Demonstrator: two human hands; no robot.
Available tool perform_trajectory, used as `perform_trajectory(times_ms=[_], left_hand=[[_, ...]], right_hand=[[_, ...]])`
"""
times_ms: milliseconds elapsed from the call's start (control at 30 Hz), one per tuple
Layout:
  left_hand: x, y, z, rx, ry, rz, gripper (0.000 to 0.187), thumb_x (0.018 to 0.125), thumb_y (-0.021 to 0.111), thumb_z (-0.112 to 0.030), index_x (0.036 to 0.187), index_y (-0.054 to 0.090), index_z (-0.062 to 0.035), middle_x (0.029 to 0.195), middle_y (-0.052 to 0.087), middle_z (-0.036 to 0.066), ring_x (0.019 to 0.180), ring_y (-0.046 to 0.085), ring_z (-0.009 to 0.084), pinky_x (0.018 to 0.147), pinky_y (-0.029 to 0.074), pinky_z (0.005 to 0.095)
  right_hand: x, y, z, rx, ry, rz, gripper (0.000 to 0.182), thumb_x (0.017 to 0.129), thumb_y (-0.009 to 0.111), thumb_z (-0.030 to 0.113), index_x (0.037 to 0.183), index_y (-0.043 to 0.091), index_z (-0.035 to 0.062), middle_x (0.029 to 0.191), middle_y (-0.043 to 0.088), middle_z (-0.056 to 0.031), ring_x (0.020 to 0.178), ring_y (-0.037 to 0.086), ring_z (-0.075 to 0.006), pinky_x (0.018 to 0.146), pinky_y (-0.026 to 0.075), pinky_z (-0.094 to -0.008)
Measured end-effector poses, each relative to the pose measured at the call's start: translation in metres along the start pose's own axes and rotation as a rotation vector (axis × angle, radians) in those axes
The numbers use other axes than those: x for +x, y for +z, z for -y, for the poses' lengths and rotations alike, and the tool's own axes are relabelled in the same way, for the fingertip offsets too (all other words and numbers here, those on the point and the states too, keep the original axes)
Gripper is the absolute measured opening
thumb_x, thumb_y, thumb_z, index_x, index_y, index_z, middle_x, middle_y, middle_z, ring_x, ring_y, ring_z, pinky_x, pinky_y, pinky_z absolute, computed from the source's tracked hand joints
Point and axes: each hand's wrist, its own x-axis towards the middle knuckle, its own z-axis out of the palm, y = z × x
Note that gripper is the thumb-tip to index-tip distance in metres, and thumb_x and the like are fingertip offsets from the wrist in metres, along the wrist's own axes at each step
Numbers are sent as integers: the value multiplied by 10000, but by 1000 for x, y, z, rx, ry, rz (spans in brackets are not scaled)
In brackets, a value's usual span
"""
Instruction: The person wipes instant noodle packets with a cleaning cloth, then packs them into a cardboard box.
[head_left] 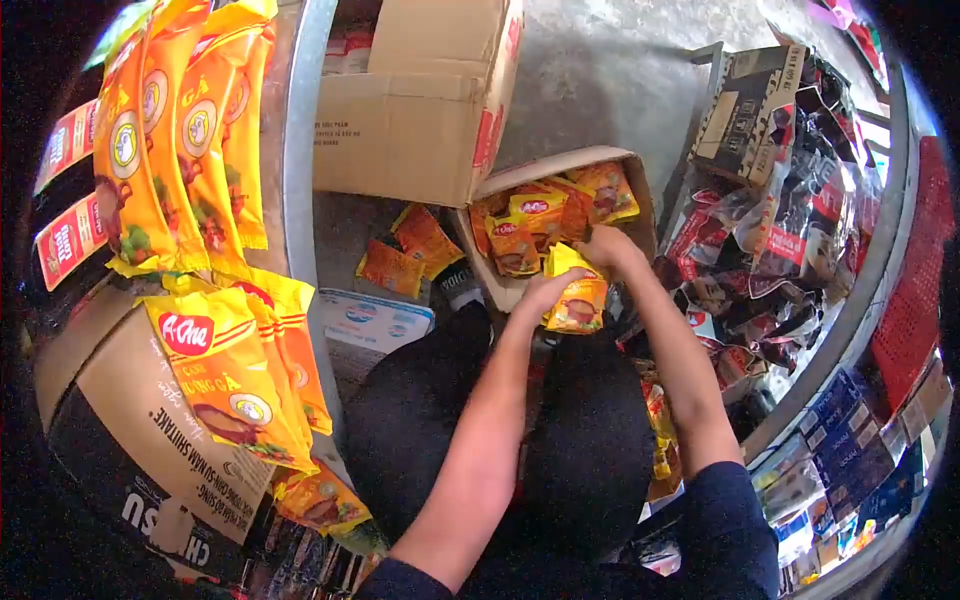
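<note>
Between my knees, my left hand [556,288] is closed round the left side of a small stack of orange and yellow packets [577,302]. My right hand [608,252] is at the stack's upper right, its fingers bent against the yellow edge; its fingertips are partly hidden. Just beyond both hands is an open cardboard box [646,200] holding several orange packets [540,212] of the same kind. Two more orange packets [392,268] lie on the floor left of the box.
Large orange A-One bags [215,365] hang at the left over a brown and black carton [150,400]. A big cardboard box [400,130] stands behind. At right are dark plastic-wrapped packs [800,220], a metal shelf edge [850,370] and a red basket [912,280].
</note>
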Motion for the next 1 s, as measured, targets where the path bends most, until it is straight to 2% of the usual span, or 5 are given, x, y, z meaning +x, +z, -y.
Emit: perform_trajectory(times_ms=[267, 533, 700, 800, 1000], left_hand=[[-42, -6, -3, -408, -126, 291, 564, 923, 652, -491, 1292, 603, -67, 1140, 725, 94, 929, 737, 222, 828, 609, 374], [-69, -2, 14, -807, 40, 70, 610, 943, 562, -564, 1339, 579, -101, 1198, 688, 104, 1053, 696, 271, 921, 569, 430], [-64, -2, 15, -812, 45, 62, 593, 959, 547, -551, 1347, 574, -104, 1219, 684, 105, 1069, 689, 273, 945, 554, 436], [-65, 1, 9, -824, 43, 78, 566, 970, 549, -537, 1346, 573, -114, 1212, 684, 95, 1059, 687, 273, 935, 557, 444], [-67, -2, 9, -777, 11, 77, 557, 976, 552, -528, 1341, 577, -108, 1199, 691, 94, 1050, 693, 254, 934, 562, 434]], right_hand=[[11, 46, 4, 907, -135, -136, 677, 759, 859, 450, 1209, 675, -22, 1131, 732, -151, 1000, 706, -214, 908, 543, -350], [33, 44, 67, 679, -162, -177, 680, 681, 873, 561, 1027, 742, -9, 952, 759, -156, 878, 736, -264, 800, 563, -390], [34, 35, 73, 768, -136, -435, 797, 696, 893, 461, 1267, 590, -5, 1149, 720, -183, 1071, 698, -314, 920, 547, -395], [59, 54, 64, 543, -238, -646, 524, 731, 861, 375, 1077, 711, 12, 1011, 752, -154, 952, 729, -308, 839, 569, -396], [51, 50, 56, 782, -137, -322, 517, 735, 840, 231, 1159, 668, -9, 1070, 742, -143, 994, 717, -251, 880, 555, -372]])
